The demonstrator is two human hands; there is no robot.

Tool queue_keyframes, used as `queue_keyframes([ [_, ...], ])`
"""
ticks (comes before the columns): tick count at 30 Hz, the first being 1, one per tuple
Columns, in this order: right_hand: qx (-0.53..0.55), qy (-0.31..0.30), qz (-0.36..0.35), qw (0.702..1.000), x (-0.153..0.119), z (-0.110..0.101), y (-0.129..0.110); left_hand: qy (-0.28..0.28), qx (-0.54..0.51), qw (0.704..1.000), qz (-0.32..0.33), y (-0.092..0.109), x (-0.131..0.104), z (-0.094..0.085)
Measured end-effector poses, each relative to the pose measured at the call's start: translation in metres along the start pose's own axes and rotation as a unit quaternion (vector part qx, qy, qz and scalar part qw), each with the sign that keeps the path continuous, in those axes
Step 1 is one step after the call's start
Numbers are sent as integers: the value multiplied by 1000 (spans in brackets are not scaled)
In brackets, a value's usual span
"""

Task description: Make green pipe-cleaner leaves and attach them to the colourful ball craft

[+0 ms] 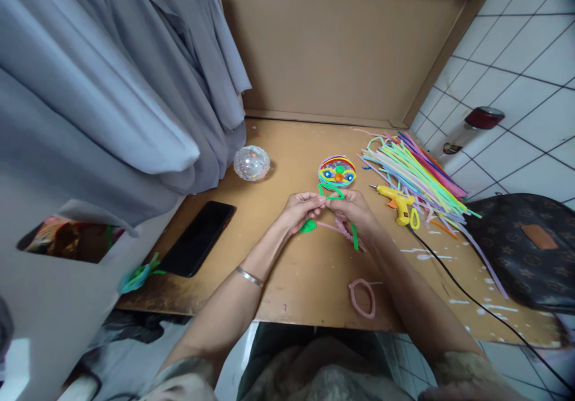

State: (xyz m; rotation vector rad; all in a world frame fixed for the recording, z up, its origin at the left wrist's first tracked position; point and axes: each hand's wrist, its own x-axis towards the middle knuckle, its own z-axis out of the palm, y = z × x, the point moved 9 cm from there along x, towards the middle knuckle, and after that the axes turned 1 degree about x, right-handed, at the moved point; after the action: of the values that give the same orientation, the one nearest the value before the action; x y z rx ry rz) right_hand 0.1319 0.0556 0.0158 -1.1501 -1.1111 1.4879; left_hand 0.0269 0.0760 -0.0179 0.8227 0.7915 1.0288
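My left hand (302,210) and my right hand (353,209) meet over the middle of the table, both pinching a bent green pipe cleaner (335,188). Its loop rises above my fingertips, and a straight green end hangs below my right hand. Close to my left palm is a green leaf-shaped piece (308,227); whether the hand touches it I cannot tell. Pink pipe cleaner lengths (335,228) lie partly hidden under my hands. Just beyond my fingers sits a round ornament (336,164) wrapped in coloured strands, with two blue eye-like discs and an orange ball.
To the left stand a clear faceted ball (252,163) and a black phone (197,239). A yellow glue gun (398,203), its cord trailing, and a pile of pipe cleaners (417,173) lie right, beside a dark bag (521,245). A pink loop (362,298) rests near the front edge.
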Motion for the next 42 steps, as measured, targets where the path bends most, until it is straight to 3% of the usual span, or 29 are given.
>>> queue_keyframes([
  [3, -17, -11, -1, 1000, 3, -2, 1, 31, 20, 998, 46, 7, 1, -3],
  [7, -32, 29, -34, 998, 10, -9, -2, 71, 16, 994, 80, 12, 2, -7],
  [11, 8, 54, -62, 997, 11, -13, -8, 27, 35, 997, 67, 9, 0, 1],
  [15, -4, 26, -64, 998, 9, -8, -8, -29, 63, 997, 43, 3, -3, 13],
  [23, -45, 38, -98, 993, 8, -9, -11, -43, 41, 998, -18, -13, -3, 15],
  [33, -18, 53, -77, 995, 14, -19, -9, 39, 17, 998, 41, 1, -1, 2],
  [42, -123, 113, -153, 974, 4, -27, -32, 73, 24, 996, 47, 2, -2, -2],
])
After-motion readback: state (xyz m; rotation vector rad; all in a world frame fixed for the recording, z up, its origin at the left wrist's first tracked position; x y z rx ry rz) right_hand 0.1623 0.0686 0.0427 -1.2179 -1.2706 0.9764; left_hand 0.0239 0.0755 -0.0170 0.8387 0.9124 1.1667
